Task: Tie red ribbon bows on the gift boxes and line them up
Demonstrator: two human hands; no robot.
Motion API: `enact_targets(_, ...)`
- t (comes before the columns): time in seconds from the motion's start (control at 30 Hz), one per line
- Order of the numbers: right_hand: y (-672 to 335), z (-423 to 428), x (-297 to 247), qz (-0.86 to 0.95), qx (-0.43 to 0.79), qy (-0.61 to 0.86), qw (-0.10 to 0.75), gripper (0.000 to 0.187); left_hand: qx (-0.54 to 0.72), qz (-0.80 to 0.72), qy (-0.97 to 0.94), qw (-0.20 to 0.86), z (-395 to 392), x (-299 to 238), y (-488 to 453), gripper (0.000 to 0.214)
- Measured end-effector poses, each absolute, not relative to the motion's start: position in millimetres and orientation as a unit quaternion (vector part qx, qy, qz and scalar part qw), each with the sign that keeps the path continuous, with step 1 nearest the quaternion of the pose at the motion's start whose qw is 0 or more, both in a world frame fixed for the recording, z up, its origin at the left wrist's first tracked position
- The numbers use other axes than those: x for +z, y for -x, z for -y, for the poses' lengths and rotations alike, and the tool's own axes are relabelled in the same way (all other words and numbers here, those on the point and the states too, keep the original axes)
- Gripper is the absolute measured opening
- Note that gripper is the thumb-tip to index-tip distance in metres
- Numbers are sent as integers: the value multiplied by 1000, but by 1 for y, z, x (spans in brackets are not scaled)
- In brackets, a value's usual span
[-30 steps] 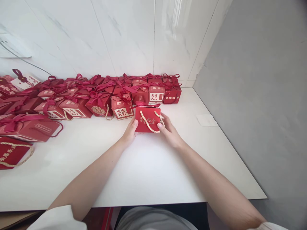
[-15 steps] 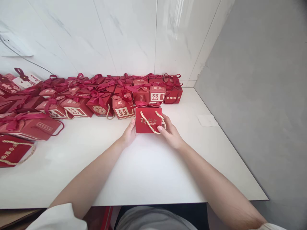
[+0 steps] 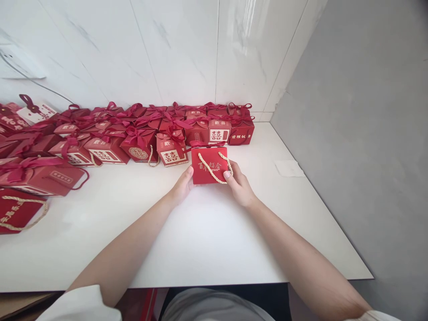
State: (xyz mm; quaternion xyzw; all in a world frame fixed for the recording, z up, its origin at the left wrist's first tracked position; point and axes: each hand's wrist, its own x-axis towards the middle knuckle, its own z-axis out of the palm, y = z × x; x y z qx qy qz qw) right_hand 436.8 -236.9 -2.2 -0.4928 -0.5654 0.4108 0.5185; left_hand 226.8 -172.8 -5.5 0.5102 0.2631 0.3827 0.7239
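Observation:
Between my two hands is a red gift box (image 3: 204,174) with gold lettering and a twisted cream rope handle on the side facing me. A dark red ribbon lies along its top edge. My left hand (image 3: 181,185) grips the box's left side, thumb against the edge and fingers mostly hidden. On the right side, my right hand (image 3: 240,183) holds it with the thumb over the front beside the rope. Just behind it stands a row of similar ribbon-tied boxes, including a box with a white double-happiness panel (image 3: 171,154).
Several rows of red gift boxes (image 3: 109,149) fill the back and left of the white table (image 3: 207,240). Another box with a rope handle (image 3: 20,209) sits at the left edge. A marbled tile wall (image 3: 180,49) rises behind, and a grey wall (image 3: 361,133) borders the right.
Held in both hands, the gift box has shifted slightly right and its front has tipped up a little toward me. The other boxes stay where they were.

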Motion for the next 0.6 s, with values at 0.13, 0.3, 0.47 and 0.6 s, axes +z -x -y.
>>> enact_targets(0.13, -437, 237, -2, 563, 413, 494, 518, 62, 383, -264, -509, 724, 173, -6, -227, 68)
enact_targets(0.3, -436, 237, -1, 559, 415, 500, 515, 61, 377, -268, -517, 720, 173, -5, -228, 71)
enact_targets(0.47, -436, 238, 0, 557, 418, 504, 511, 60, 374, -270, -522, 717, 172, -6, -229, 73)
enact_targets(0.6, -436, 237, -2, 552, 424, 490, 524, 60, 373, -270, -523, 717, 173, -5, -229, 75)
